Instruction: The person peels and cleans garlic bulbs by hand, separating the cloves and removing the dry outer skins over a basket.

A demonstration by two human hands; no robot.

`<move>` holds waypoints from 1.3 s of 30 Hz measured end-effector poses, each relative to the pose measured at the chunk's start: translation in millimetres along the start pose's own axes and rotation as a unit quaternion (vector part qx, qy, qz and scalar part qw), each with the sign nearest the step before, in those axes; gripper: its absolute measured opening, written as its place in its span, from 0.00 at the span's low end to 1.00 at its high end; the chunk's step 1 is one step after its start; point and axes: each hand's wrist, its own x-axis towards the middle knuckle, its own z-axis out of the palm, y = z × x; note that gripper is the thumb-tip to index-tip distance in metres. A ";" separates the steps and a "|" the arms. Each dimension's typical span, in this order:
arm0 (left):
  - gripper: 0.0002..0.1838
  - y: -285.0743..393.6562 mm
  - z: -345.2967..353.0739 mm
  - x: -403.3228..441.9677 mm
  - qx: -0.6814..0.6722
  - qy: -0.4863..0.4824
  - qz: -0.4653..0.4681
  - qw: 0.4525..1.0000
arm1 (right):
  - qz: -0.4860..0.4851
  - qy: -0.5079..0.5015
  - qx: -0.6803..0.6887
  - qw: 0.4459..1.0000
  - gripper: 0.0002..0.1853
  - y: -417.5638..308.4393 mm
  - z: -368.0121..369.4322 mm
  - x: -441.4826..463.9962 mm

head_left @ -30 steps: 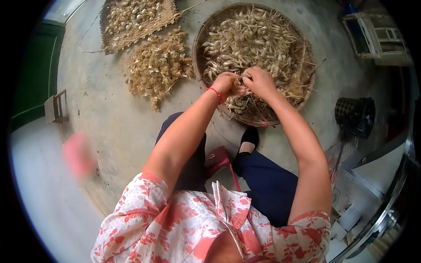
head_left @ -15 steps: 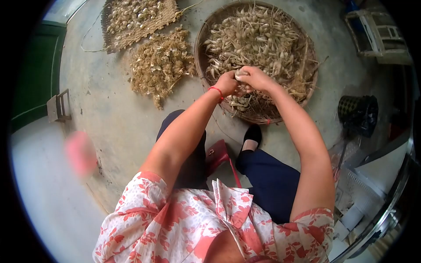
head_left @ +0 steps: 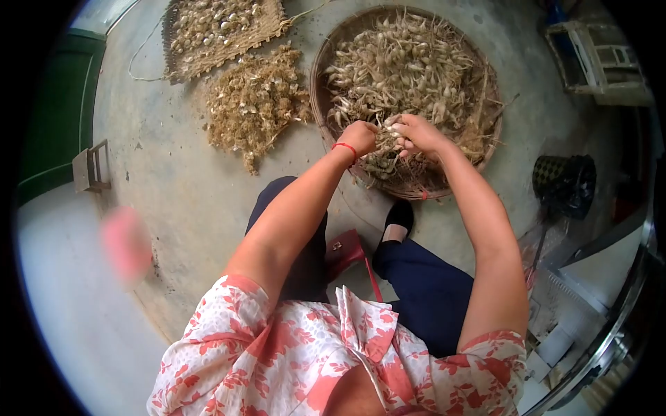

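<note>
**Over the basket (head_left: 316, 97), fingers on a bulb (head_left: 395, 127)!**

Right hand (head_left: 416, 135) clamps that smooth, whitish, rounded bulb; left hand (head_left: 364, 137) is closed, just beside it, its grip too small to read. Beneath both, round wicker, piled with dry, stringy bulbs (head_left: 409, 66). Beyond the left, crumbly tan husks (head_left: 253, 104) beside a coarse woven mat (head_left: 208, 64).

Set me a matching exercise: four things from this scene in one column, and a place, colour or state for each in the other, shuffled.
1. Left hand
2. Round basket
3. Woven mat
4. Shoe

A. Black, below the basket in the view
B. Heaped with bulbs
C. At the upper left of the view
D. Below it, a red band circles the wrist

Pairs: 1-D, 2-B, 3-C, 4-A
</note>
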 end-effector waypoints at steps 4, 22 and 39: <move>0.18 6.2 -3.0 1.3 0.043 -0.019 -0.021 0.999 | 0.002 -0.014 0.053 0.999 0.08 7.8 -10.4 2.9; 0.22 12.5 0.1 2.6 -0.510 0.153 -0.197 0.823 | -0.212 0.124 -0.104 0.964 0.06 -16.3 44.5 -11.7; 0.20 -20.3 12.1 -5.6 -0.225 -0.062 -0.061 0.970 | -0.086 0.113 -0.633 0.761 0.12 56.9 8.0 44.5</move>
